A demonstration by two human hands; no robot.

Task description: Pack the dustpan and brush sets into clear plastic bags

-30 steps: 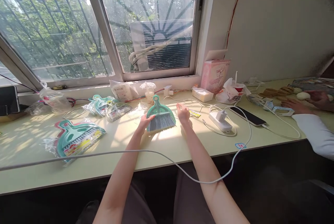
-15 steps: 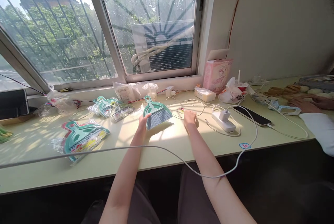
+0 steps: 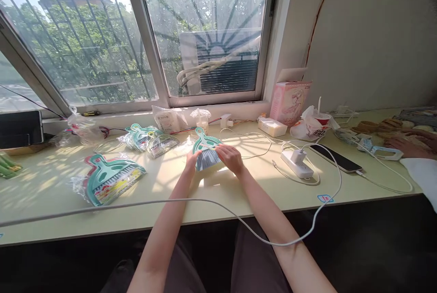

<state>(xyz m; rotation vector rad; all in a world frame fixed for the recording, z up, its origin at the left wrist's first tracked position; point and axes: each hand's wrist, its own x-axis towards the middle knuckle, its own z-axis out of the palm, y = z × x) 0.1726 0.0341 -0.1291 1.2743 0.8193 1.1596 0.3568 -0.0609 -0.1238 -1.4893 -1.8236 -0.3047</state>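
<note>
A teal hand brush (image 3: 206,158) with grey bristles is held upright over the table, its looped handle pointing up. My left hand (image 3: 191,161) is closed on its left edge, thumb toward the front. On the other side my right hand (image 3: 232,158) has its fingers pressed together at the brush's right edge; the fingertips are partly hidden. A small pale strip crosses the brush's front near those fingers, too small to make out. To the left lies a bagged teal dustpan-and-brush set (image 3: 114,178), with more bagged sets (image 3: 139,137) behind it.
A white cable (image 3: 218,202) hangs across the foreground over my forearms. Right of my hands are a power strip (image 3: 297,165), a phone (image 3: 336,158) and a pink box (image 3: 290,101). A cup (image 3: 200,122) stands by the window. Another person's hands work at the far right.
My right hand has moved left and up from the tabletop to the brush's right edge. My left hand has kept hold of the brush. The view has shifted slightly.
</note>
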